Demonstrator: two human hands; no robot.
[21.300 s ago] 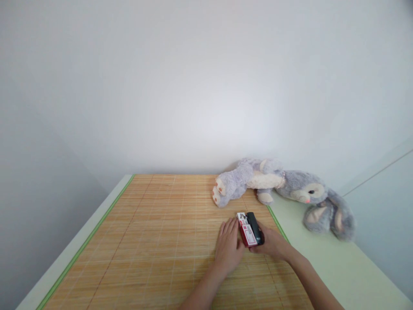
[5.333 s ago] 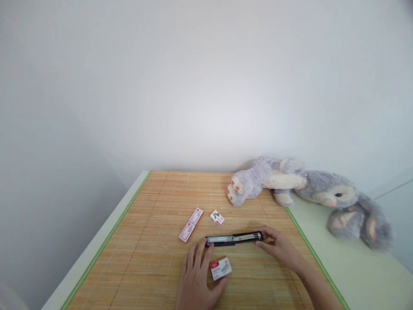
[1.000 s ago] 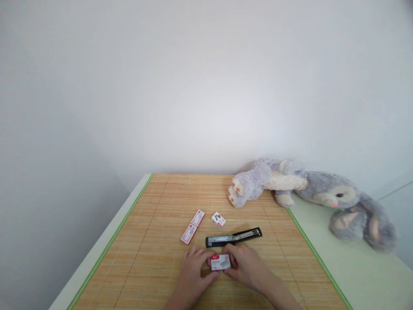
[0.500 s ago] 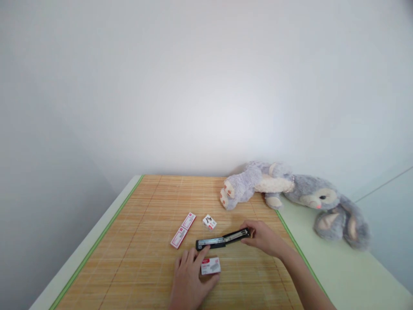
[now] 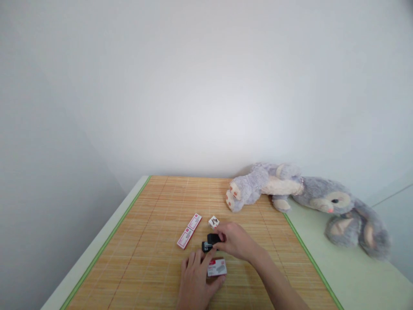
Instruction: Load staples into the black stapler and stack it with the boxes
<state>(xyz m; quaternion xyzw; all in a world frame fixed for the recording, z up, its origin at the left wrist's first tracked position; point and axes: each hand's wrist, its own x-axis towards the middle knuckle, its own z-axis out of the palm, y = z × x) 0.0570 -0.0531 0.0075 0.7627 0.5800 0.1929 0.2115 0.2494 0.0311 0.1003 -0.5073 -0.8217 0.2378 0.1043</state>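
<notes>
Black stapler [image 5: 213, 239], long axis roughly nine-to-three o'clock; right hand [image 5: 238, 243], nearer, pinches it from three o'clock; left hand [image 5: 194, 279], at its seven o'clock, curls round a staple box [image 5: 217, 269]; firmness of hold unclear.

Both hands [image 5: 195, 282] [image 5: 237, 241] low, right fingers bent, apparently pinching.

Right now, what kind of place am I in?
Probably a home, at a desk or table against a plain wall: a bamboo mat covers much of the top, a plush rabbit lies along the back, and a stapler is in use.
</notes>
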